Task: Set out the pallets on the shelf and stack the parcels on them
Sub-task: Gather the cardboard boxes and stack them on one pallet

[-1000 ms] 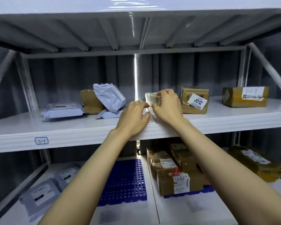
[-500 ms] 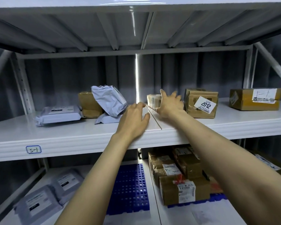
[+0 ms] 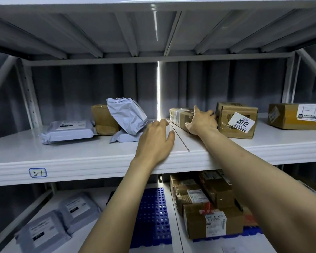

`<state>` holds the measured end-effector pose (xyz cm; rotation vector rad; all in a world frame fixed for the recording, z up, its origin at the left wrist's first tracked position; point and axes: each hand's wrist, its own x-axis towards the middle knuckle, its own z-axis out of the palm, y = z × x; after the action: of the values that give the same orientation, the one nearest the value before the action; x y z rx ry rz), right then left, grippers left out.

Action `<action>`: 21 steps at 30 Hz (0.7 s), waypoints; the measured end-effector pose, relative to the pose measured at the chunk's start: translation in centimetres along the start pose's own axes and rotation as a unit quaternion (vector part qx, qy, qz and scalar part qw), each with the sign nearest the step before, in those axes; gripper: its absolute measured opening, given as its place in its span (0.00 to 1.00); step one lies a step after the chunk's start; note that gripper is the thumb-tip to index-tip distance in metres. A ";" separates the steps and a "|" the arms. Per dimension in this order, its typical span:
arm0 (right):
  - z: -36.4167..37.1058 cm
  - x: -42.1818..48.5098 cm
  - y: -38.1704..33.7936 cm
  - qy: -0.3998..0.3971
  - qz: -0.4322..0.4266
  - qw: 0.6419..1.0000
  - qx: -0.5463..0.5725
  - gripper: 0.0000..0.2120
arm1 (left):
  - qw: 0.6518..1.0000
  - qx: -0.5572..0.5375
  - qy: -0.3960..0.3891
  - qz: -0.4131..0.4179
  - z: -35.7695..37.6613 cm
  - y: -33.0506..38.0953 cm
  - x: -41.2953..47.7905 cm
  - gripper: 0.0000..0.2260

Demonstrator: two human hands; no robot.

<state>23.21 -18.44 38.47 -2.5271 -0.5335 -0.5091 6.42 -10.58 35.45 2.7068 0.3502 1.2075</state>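
The right hand [image 3: 202, 121] curls its fingers round the small taped parcel [image 3: 179, 115] on the middle shelf [image 3: 80, 154], while the left hand [image 3: 154, 141] rests flat nearby, fingers relaxed together.

Probably a parcel depot: labelled metal shelving [image 3: 98, 161] holding parcels [image 3: 235, 119].

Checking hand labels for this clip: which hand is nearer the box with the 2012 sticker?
Right. The right hand grips the small taped box directly left of the 2012 box, fingertips close to it; the left hand rests on the shelf farther left.
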 end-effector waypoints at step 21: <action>-2.1 -18.5 1.1 0.342 -0.135 0.866 0.340 0.29 | 0.860 -0.482 0.008 -0.169 -3.0 3.0 -2.3 0.24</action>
<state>7.38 -25.43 31.47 -1.4710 -0.6395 -1.0461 3.10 -13.94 36.53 1.6823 0.1400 0.9324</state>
